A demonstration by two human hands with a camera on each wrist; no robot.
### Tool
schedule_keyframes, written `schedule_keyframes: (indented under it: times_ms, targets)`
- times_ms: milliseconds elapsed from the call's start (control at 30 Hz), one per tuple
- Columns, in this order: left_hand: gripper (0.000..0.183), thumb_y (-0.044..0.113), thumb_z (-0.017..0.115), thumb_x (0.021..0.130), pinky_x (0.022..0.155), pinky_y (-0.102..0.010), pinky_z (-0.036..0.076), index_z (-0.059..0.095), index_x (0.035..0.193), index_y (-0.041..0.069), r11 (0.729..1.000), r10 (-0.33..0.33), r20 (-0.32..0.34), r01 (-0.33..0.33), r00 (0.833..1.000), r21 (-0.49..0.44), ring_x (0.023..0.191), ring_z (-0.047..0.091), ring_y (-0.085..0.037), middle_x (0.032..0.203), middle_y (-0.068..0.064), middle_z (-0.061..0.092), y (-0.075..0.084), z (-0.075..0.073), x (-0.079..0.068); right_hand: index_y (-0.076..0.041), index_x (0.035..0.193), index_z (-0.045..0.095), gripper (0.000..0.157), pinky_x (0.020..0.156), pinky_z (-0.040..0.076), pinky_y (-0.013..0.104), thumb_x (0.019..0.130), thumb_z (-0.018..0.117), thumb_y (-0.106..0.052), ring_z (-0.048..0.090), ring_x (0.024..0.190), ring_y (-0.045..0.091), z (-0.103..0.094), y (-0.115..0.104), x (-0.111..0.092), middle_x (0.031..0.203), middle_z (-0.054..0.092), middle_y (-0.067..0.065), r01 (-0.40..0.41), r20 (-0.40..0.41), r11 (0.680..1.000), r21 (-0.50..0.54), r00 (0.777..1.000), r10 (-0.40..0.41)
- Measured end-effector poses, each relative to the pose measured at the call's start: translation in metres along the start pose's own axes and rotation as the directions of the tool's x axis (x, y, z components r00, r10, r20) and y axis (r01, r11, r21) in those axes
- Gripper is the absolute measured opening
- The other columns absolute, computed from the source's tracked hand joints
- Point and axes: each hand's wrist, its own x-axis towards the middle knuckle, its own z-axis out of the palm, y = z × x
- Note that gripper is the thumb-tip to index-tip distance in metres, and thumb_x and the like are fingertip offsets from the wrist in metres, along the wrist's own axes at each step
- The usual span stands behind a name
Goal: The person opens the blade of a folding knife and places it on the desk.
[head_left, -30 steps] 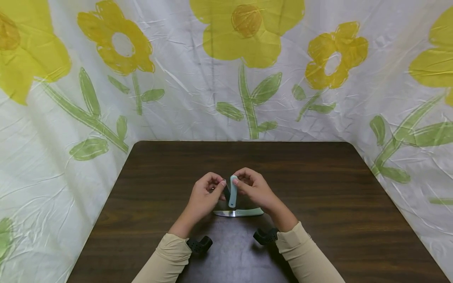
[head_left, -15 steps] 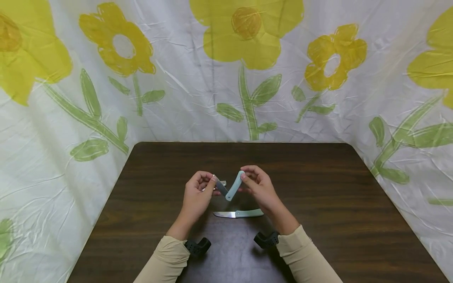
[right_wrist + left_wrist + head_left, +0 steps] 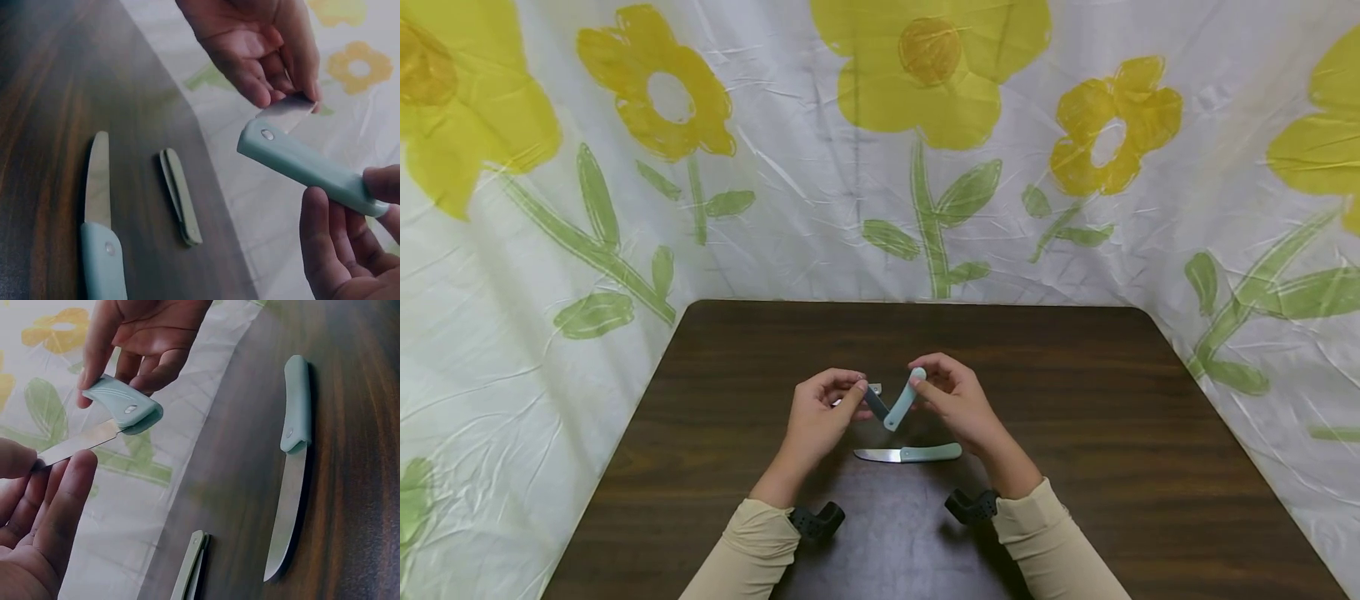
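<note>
Between my hands is a folding knife [image 3: 902,408] with a light mint handle, held up over the table and partly unfolded into a V. My left hand [image 3: 829,408] pinches its blade [image 3: 78,442] near the tip with thumb and fingers. The handle [image 3: 312,165] is gripped toward its far end by my right hand [image 3: 951,396]. Just in front of them lies a second mint folding knife [image 3: 928,452], fully unfolded, its blade pointing left. A third folding knife [image 3: 180,197], folded up, lies farther back; my left hand hides much of it in the head view.
Everything rests on a dark wood-grain table [image 3: 1075,392]. A white curtain with yellow flowers [image 3: 760,217] hangs along the back and both sides. Each wrist carries a black camera mount, such as the left mount [image 3: 818,521], low over the table.
My hands have moved apart, and the held knife's blade has swung out from its handle into a wider V. The folded knife behind has come partly into view. The unfolded knife stays put.
</note>
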Motion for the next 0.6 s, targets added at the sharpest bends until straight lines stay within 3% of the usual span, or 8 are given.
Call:
schedule_keyframes:
  times_ms: [200,400,600]
  targets:
    - [0.014,0.000,0.068,0.102,0.072,-0.039,0.067,0.069,0.111,-0.011,1.000,-0.022,-0.003,0.022,1.000,0.022,0.079,0.077,-0.018,0.107,-0.029,0.070,0.0010,-0.0006,0.0011,0.002,0.125,0.064,0.024,0.084,0.065,0.057,0.104,0.068,-0.008,0.069,0.089,0.016,0.0003,-0.0016,-0.0008,0.105,0.063,0.008,0.012,0.014,1.000,-0.019,1.000,-0.012]
    - [0.010,-0.002,0.067,0.102,0.070,-0.039,0.067,0.070,0.107,-0.010,0.999,-0.028,-0.036,0.029,0.999,0.036,0.077,0.076,-0.019,0.102,-0.028,0.071,0.0033,0.0005,0.0012,0.003,0.125,0.063,0.023,0.085,0.062,0.065,0.105,0.067,-0.009,0.070,0.089,0.017,0.0010,-0.0032,-0.0022,0.106,0.063,0.009,0.025,0.034,0.999,-0.026,0.999,-0.025]
    - [0.011,-0.003,0.067,0.101,0.072,-0.043,0.067,0.069,0.107,-0.012,0.996,-0.033,-0.061,0.038,0.998,0.084,0.077,0.075,-0.021,0.100,-0.028,0.071,0.0057,0.0026,0.0024,0.004,0.122,0.062,0.020,0.085,0.063,0.063,0.105,0.066,-0.005,0.069,0.089,0.018,0.0047,-0.0049,-0.0028,0.104,0.063,0.009,0.023,0.000,1.000,-0.012,1.000,-0.023]
